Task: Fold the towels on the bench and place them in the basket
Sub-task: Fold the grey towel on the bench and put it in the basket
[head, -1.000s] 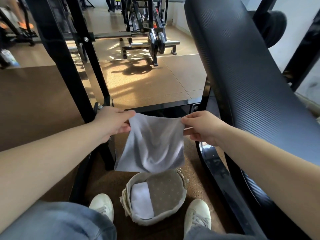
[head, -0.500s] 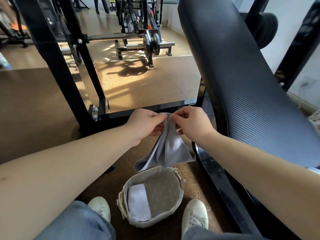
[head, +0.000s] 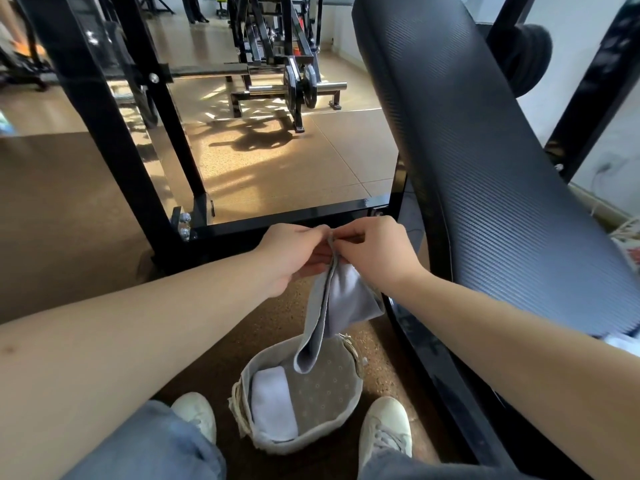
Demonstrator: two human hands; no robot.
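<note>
A grey towel (head: 334, 313) hangs folded in half from its top corners, which my left hand (head: 294, 252) and my right hand (head: 375, 252) pinch together, fingertips nearly touching. Its lower end dangles over the rim of a round fabric basket (head: 341, 427) standing on the floor between my shoes. Inside the basket, against its left wall, lies a folded white towel (head: 273, 405). The black padded bench (head: 491, 188) slopes up on my right; a white cloth edge (head: 623, 342) shows at its lower right.
A black steel rack frame (head: 114, 133) stands to the left, its crossbar (head: 298, 218) running just beyond my hands. A barbell with plates (head: 301, 86) sits on the tiled floor further back. My white shoes (head: 384, 427) flank the basket.
My hands came together from about a towel's width apart, closing the spread towel into a half fold that now hangs narrow over the basket.
</note>
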